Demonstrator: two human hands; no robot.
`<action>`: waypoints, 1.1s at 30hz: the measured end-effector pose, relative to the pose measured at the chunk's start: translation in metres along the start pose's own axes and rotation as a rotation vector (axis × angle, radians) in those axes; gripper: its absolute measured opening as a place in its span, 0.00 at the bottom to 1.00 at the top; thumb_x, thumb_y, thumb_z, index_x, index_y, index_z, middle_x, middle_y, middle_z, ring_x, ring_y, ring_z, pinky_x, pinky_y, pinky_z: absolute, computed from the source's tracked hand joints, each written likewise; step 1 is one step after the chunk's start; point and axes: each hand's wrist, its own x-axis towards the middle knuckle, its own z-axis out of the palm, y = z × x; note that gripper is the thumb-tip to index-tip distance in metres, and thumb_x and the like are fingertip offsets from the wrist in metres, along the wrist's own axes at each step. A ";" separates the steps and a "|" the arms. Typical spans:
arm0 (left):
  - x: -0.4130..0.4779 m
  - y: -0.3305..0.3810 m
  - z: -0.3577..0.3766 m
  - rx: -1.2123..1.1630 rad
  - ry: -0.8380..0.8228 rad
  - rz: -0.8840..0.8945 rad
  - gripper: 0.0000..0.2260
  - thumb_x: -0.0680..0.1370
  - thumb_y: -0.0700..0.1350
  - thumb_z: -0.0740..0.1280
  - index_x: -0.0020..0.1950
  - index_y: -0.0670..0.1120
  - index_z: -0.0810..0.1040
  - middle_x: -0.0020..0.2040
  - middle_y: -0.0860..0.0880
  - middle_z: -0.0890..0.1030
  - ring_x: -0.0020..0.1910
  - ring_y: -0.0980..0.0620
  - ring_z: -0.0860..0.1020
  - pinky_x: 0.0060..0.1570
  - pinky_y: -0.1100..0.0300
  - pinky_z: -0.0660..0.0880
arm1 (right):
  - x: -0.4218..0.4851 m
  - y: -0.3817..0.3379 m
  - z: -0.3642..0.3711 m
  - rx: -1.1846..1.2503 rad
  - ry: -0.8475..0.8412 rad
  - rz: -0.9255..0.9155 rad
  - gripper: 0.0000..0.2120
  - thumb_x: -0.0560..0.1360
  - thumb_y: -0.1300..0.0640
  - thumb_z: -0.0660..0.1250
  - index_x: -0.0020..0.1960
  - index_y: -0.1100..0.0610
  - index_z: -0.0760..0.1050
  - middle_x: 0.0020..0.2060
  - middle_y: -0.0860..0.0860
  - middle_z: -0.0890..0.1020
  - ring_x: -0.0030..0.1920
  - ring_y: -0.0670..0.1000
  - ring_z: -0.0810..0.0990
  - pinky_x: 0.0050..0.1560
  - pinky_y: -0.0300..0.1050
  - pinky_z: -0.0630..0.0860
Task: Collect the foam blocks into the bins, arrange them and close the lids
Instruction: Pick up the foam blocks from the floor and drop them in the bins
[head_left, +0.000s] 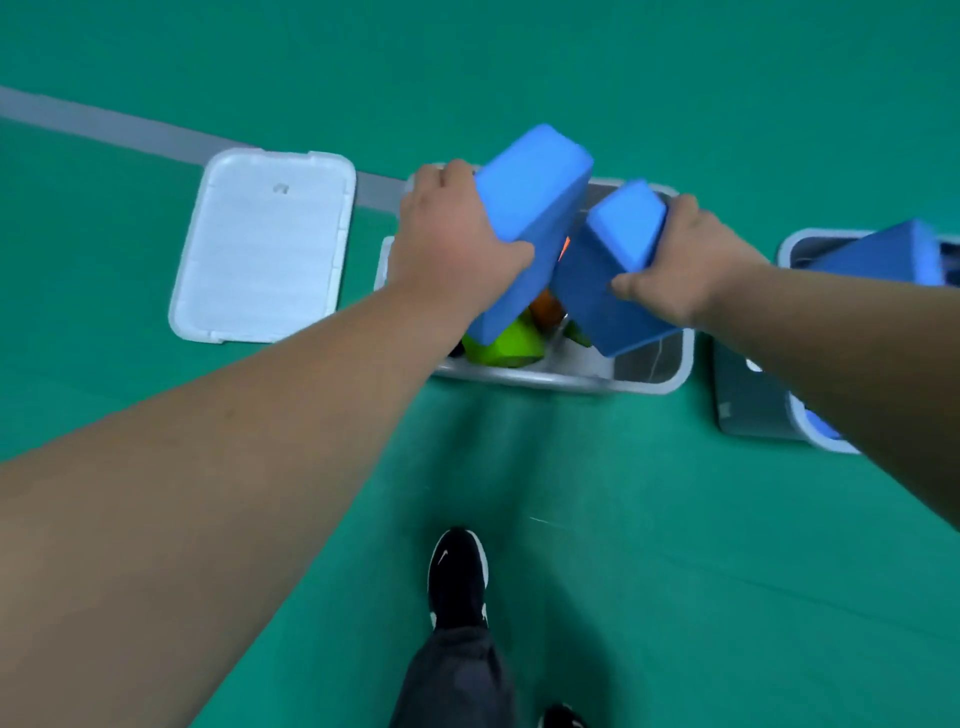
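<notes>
While the left hand grips one blue foam block, the right hand grips a second blue block, both tilted over the open bin holding green and orange blocks. Its white lid lies on the green floor just left of it; another bin with a blue block stands to the right.

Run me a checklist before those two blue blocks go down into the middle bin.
1. Left grip on left block: ok, fingers wrapped round it.
2. Right grip on right block: ok, thumb and fingers clamp it.
3. Both blocks over the bin: ok, they hang above its opening.
4. Room inside: cannot tell; a green block and an orange block already lie there, and the rest is hidden.
5. Lid out of the way: ok, flat on the floor left of the bin.
</notes>
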 end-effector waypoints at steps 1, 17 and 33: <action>0.011 -0.005 0.010 -0.038 -0.047 -0.019 0.33 0.66 0.56 0.76 0.67 0.46 0.72 0.63 0.44 0.73 0.62 0.43 0.75 0.59 0.50 0.74 | 0.004 0.002 0.004 -0.041 -0.009 0.015 0.40 0.71 0.41 0.74 0.72 0.60 0.62 0.66 0.62 0.72 0.63 0.65 0.76 0.59 0.56 0.75; 0.018 -0.067 0.090 0.097 -0.475 -0.215 0.18 0.75 0.49 0.67 0.62 0.44 0.73 0.53 0.46 0.77 0.46 0.44 0.76 0.41 0.55 0.69 | 0.039 0.008 0.085 -0.169 -0.313 -0.056 0.39 0.72 0.31 0.68 0.70 0.58 0.66 0.64 0.58 0.71 0.61 0.63 0.76 0.61 0.59 0.75; -0.014 -0.095 0.039 0.166 -0.558 -0.280 0.07 0.78 0.42 0.64 0.42 0.41 0.76 0.48 0.37 0.82 0.48 0.37 0.80 0.39 0.54 0.68 | 0.052 -0.100 0.063 -0.369 -0.375 -0.375 0.17 0.79 0.53 0.64 0.63 0.62 0.74 0.55 0.59 0.75 0.53 0.62 0.76 0.48 0.49 0.70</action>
